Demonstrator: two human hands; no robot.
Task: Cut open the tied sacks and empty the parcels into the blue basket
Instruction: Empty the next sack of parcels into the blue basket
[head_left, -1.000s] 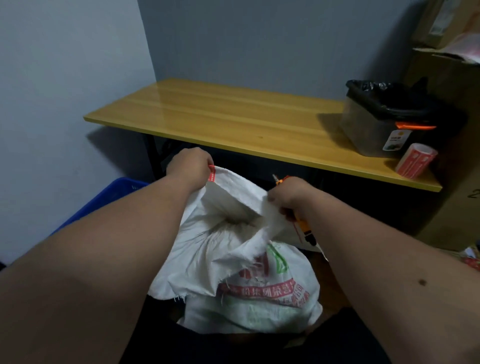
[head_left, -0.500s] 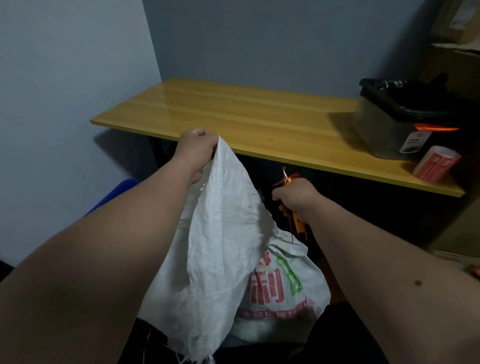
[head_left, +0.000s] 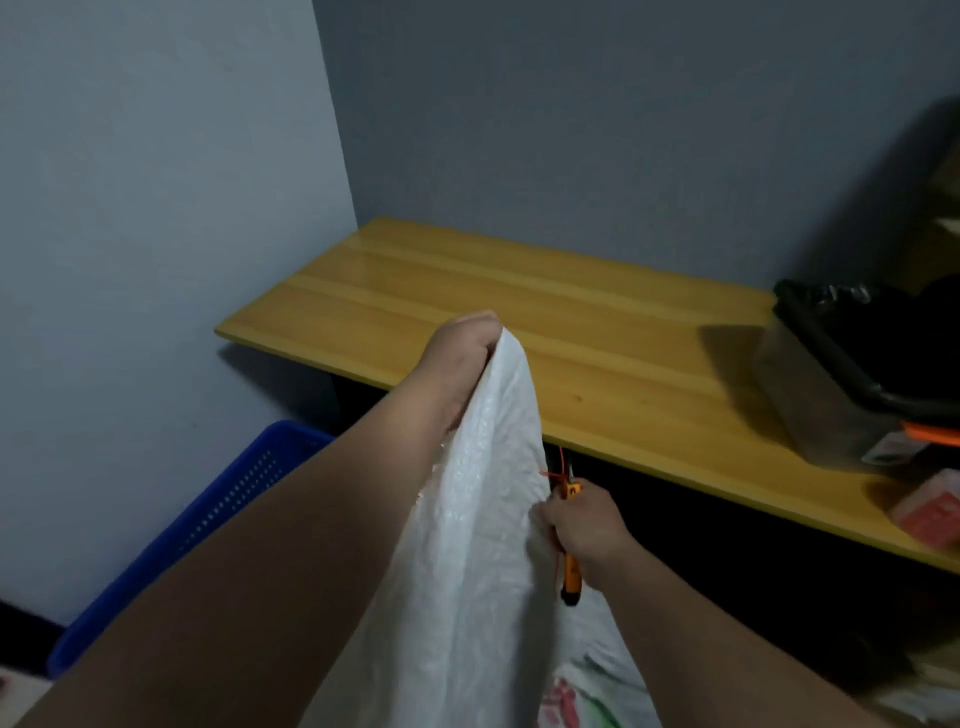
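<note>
My left hand (head_left: 462, 345) grips the top edge of a white woven sack (head_left: 478, 545) and holds it up in front of the wooden table. The sack hangs long and limp down to the bottom of the view. My right hand (head_left: 584, 527) sits lower at the sack's right edge, closed on an orange-handled cutter (head_left: 569, 566) and pinching the fabric. A second white sack with red and green print (head_left: 582, 696) lies below. The blue basket (head_left: 208, 525) stands at the lower left, partly hidden by my left arm.
A yellow wooden table (head_left: 519, 301) runs along the grey wall. On its right end stand a bin lined with a black bag (head_left: 852, 374) and a red-and-white roll (head_left: 930, 512). The wall corner is close on the left.
My left hand has lifted the white sack much higher, stretching it out tall. My right hand with the cutter moved down and back onto the sack's edge. The view tilted up.
</note>
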